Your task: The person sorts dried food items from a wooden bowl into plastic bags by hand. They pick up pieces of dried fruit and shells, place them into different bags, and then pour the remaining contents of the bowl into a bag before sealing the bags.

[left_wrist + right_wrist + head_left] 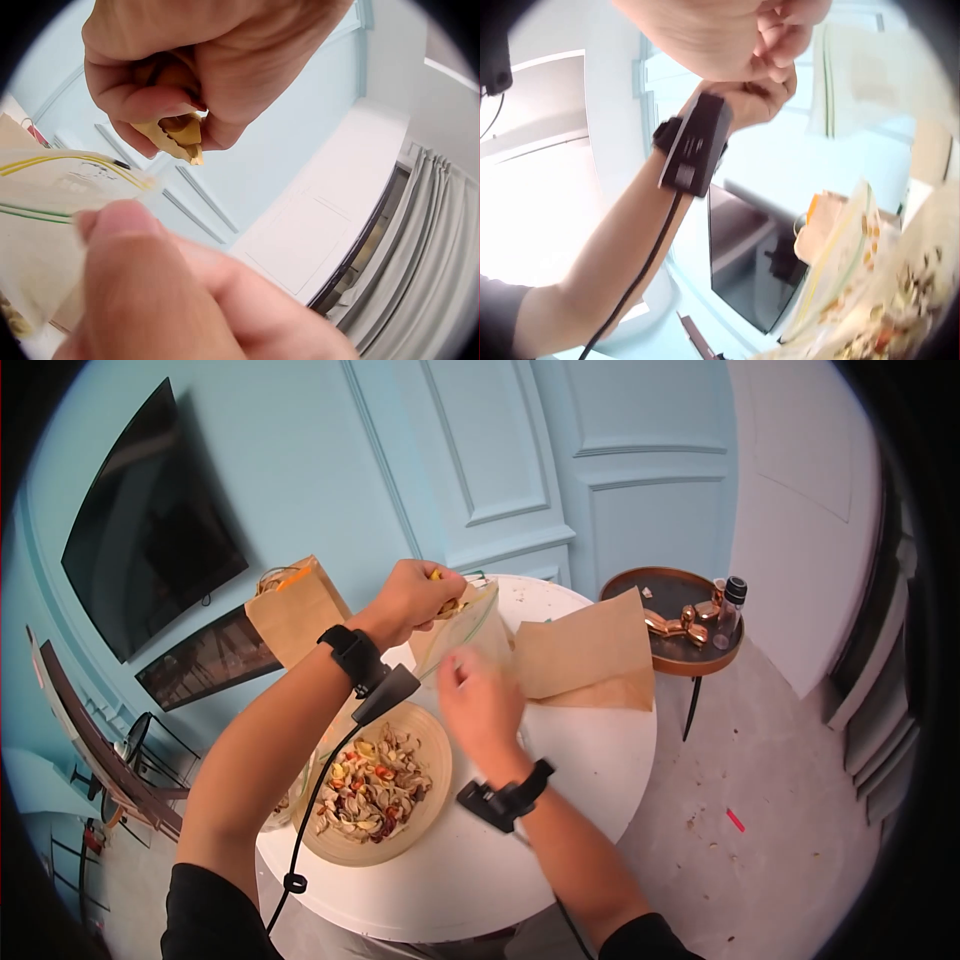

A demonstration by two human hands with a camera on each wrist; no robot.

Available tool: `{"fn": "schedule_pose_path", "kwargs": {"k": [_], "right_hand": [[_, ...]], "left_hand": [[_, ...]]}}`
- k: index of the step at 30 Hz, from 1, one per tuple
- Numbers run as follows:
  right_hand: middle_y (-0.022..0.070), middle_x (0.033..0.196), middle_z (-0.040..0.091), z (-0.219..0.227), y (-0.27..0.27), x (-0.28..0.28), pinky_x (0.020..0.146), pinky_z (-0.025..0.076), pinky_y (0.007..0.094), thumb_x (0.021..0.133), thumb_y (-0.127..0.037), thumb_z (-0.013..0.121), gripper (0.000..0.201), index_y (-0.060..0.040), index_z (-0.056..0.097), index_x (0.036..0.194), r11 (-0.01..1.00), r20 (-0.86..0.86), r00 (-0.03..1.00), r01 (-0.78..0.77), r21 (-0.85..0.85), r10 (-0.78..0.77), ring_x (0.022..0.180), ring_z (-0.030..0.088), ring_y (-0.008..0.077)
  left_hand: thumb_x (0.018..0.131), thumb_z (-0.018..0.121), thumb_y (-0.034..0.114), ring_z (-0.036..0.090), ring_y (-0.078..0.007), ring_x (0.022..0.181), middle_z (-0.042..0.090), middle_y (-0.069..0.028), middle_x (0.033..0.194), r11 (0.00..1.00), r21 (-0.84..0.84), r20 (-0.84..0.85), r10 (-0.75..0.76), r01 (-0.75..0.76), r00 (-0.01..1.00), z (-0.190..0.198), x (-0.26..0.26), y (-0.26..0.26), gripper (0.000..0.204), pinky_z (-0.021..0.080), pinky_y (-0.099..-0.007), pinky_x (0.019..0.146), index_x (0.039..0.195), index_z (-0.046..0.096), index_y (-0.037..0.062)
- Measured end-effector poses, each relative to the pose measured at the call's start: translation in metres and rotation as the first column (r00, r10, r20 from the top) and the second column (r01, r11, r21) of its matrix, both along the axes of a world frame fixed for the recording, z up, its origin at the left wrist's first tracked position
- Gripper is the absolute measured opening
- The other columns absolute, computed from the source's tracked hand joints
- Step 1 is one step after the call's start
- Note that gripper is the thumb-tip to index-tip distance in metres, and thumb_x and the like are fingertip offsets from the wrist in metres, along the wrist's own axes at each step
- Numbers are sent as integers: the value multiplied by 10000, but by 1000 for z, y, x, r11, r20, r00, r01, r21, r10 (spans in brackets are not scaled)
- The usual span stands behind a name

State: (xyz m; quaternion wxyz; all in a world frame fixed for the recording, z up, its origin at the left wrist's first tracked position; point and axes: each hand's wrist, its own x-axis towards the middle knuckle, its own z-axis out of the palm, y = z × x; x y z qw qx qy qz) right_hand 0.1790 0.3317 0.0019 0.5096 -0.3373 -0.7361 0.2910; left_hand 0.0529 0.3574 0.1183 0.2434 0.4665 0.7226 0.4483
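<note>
I see the big round bowl on the white round table, with curly dried bits piled inside, mostly pale brown with some red and yellow ones.

Past the bowl, a bit to its right, is the clear zip bag, with a yellow line and a green line near its top. My left hand is up high past the bowl, close to the top of that bag. Its fingers are curled and clamped on some yellow dried pieces. My right hand is lower, just past the bowl's right side and right by the bag. Its fingers are bent in close together, but it is blurry, so I cannot tell if they pinch the bag.

Another clear bag with bits in it is at the bowl's left side. A brown paper bag stands past the bowl, to the left. Flat brown paper lies past the bowl, to the right. Farther right from the bowl, a small round table holds a shiny copper balloon dog and a bottle.
</note>
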Motion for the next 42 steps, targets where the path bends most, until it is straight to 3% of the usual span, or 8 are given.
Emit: {"fn": "schedule_pose_path", "kwargs": {"k": [7, 13, 18, 22, 26, 35, 39, 42], "right_hand": [[124, 928, 698, 7, 64, 5, 723, 584, 461, 900, -72, 594, 221, -75, 652, 1113, 944, 468, 877, -56, 326, -109, 845, 730, 340], [131, 884, 727, 1, 77, 10, 736, 547, 478, 908, -136, 664, 104, -129, 728, 990, 967, 370, 929, -81, 240, -14, 848, 703, 352], [134, 853, 733, 11, 73, 17, 719, 549, 468, 895, -134, 689, 83, -116, 727, 966, 971, 275, 961, -94, 219, 31, 829, 705, 354], [130, 856, 736, 13, 75, 16, 721, 549, 470, 879, -131, 705, 90, -113, 725, 964, 976, 255, 966, -98, 192, 47, 832, 705, 360], [144, 878, 734, 6, 76, 19, 748, 547, 481, 891, -129, 674, 150, -125, 719, 1035, 970, 299, 953, -110, 215, 41, 867, 698, 373], [146, 971, 697, 14, 14, 29, 755, 541, 481, 912, -131, 640, 362, -111, 628, 1273, 935, 315, 936, 38, 352, -157, 869, 683, 370], [136, 901, 712, 7, -39, 6, 721, 546, 461, 922, -168, 657, 214, -86, 684, 1118, 946, 263, 941, -266, 187, 213, 814, 693, 361], [144, 852, 716, -4, -68, -14, 727, 545, 459, 917, -191, 679, 154, -73, 700, 1013, 857, 482, 753, -515, 10, 447, 826, 701, 357]], "left_hand": [[891, 739, 198, 451, -74, 491, 593, -9, 698, 992, -94, 6, -81, 81, 997, 0, 10, 9, 179, 347, -229, 414, 900, 698, 24], [852, 751, 200, 476, -99, 496, 602, -17, 707, 995, -93, 19, -29, 30, 999, -21, 1, 29, 182, 397, -250, 432, 862, 686, 30], [856, 744, 189, 665, -156, 686, 725, -103, 839, 993, -103, -305, -78, 49, 949, -25, -7, 27, 187, 545, -281, 630, 908, 729, 10], [890, 745, 212, 715, -156, 896, 765, -143, 966, 981, -133, -593, -192, 140, 782, -29, -18, 23, 269, 550, -265, 805, 1063, 752, 6], [927, 727, 246, 692, -152, 891, 754, -107, 946, 986, 64, -387, -117, 153, 914, -17, -26, 6, 294, 544, -289, 819, 1091, 751, 3], [999, 674, 222, 674, -123, 871, 713, -70, 948, 911, 411, -57, 37, -10, 998, -11, -5, -194, 271, 588, -294, 797, 1094, 722, -27], [1002, 672, 215, 678, -123, 821, 713, -70, 911, 913, 366, 61, 169, -180, 984, -50, -8, -281, 267, 583, -288, 719, 1083, 721, -35], [1016, 642, 182, 671, -111, 790, 708, -41, 867, 963, 170, 78, 200, -211, 977, -80, -10, -310, 257, 558, -274, 682, 1100, 710, -50]]}}
